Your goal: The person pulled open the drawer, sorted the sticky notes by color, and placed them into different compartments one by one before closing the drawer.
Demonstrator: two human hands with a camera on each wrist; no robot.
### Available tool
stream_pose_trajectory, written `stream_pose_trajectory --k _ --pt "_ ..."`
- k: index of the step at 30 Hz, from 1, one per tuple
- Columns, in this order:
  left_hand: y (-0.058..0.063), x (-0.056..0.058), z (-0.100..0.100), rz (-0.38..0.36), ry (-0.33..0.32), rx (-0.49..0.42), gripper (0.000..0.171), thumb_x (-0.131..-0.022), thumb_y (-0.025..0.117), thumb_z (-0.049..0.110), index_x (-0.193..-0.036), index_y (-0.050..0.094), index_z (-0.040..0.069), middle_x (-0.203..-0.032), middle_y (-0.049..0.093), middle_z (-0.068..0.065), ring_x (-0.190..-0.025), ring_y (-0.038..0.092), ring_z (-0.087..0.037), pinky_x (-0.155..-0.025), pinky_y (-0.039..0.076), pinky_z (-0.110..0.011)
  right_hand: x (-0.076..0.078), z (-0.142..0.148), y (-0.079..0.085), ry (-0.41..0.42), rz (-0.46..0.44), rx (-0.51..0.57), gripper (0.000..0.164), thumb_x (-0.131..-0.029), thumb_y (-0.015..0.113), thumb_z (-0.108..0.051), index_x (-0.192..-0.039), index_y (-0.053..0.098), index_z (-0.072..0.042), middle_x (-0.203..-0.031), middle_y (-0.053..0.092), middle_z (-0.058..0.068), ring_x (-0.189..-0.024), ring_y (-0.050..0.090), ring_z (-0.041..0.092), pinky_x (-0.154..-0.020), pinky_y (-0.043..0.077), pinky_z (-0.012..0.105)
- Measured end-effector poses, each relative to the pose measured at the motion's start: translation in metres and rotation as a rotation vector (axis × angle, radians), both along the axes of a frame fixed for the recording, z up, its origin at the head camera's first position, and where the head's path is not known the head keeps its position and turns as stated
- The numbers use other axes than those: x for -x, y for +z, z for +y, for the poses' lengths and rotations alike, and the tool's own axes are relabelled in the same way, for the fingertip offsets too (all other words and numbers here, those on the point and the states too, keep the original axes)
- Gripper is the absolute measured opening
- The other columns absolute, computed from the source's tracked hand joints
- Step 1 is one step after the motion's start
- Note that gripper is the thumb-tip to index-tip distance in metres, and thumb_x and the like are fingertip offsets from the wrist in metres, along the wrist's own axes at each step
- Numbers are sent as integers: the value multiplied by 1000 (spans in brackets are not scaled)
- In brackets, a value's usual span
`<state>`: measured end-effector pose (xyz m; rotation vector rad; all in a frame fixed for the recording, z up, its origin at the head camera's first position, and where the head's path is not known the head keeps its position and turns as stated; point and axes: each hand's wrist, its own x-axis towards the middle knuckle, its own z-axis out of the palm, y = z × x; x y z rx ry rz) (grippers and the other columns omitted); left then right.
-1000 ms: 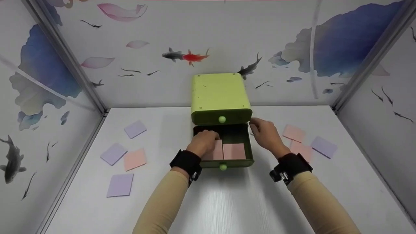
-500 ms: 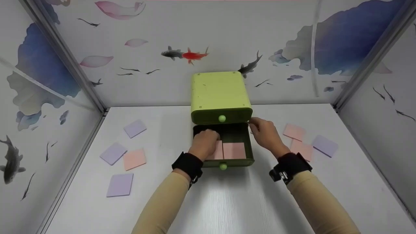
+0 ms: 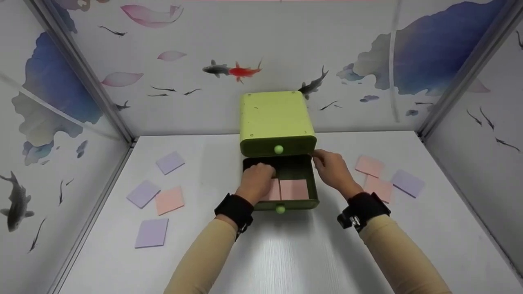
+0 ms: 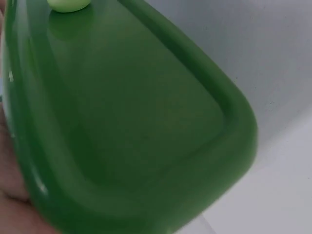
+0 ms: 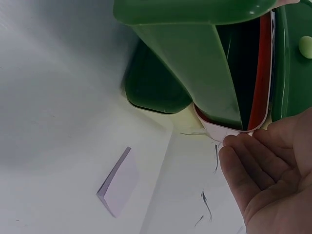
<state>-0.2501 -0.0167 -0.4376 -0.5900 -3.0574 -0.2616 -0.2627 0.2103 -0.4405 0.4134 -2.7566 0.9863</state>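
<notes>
My left hand [image 3: 256,181] reaches down into the pulled-out dark green drawer [image 3: 282,205], over its left half. Its fingertips are hidden inside, so their hold does not show. Partly under this hand lies a pink square pad [image 3: 273,193]; a second pink pad [image 3: 295,190] lies flat beside it. In the left wrist view the drawer front [image 4: 136,97] covers most of the hand. My right hand [image 3: 336,168] is at the right side of the green cabinet [image 3: 278,116]. Its fingers [image 5: 239,170], loosely bent in the right wrist view, have their tips at the cabinet's edge.
On the table's left lie several purple pads, such as this purple pad [image 3: 151,233], and a pink pad [image 3: 169,200]. At right are two pink pads, one this pink pad [image 3: 369,166], and a purple pad [image 3: 408,183]. A patterned back wall [image 3: 184,106] stands behind the cabinet.
My left hand has shifted slightly right and deeper over the drawer. The left pink pad's far edge shows a little lower. My right hand has stayed at the cabinet's side.
</notes>
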Motion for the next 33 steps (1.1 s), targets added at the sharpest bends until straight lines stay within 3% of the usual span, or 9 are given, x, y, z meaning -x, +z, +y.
stream_pose_trajectory --k 8,12,16,25,30,33 --pt "19 -8 -20 23 11 -199 20 -94 62 10 -108 75 11 -107 74 -5 -97 70 -23 -81 57 -38 0 -1 -3 -5 -10 -9 33 -102 46 -9 -131 61 -4 -112 70 18 -71 54 19 -70 43 35" --pt "25 -11 -33 -2 46 -311 19 -96 61 17 -106 76 11 -104 75 -4 -95 70 -22 -82 56 -39 0 0 -4 -16 -16 -30 33 -102 45 -8 -131 61 -5 -113 70 17 -71 53 20 -71 43 36" --pt "27 -13 -49 -40 116 -384 20 -96 59 20 -103 76 12 -100 74 -4 -86 69 -20 -76 55 -37 -1 0 -5 -15 -28 -36 35 -102 45 -8 -134 59 -4 -121 67 18 -83 58 24 -80 47 42" --pt "14 -9 -80 -124 275 -592 19 -94 61 21 -98 76 12 -95 74 -4 -80 64 -19 -72 49 -33 -4 4 -6 1 -60 -20 35 -103 45 -12 -134 57 -1 -127 64 21 -104 65 30 -88 52 48" --pt "6 -4 -85 -105 344 -641 19 -94 60 23 -97 76 12 -92 74 -4 -81 65 -20 -73 49 -35 -7 9 -7 11 -57 -23 35 -102 45 -10 -133 56 2 -126 64 23 -108 65 34 -90 52 50" --pt "2 0 -86 -77 368 -667 22 -96 58 22 -104 74 11 -100 73 -6 -90 67 -23 -79 51 -39 -10 14 -11 14 -51 -28 35 -102 46 -9 -132 57 4 -125 64 24 -108 65 36 -90 52 50"
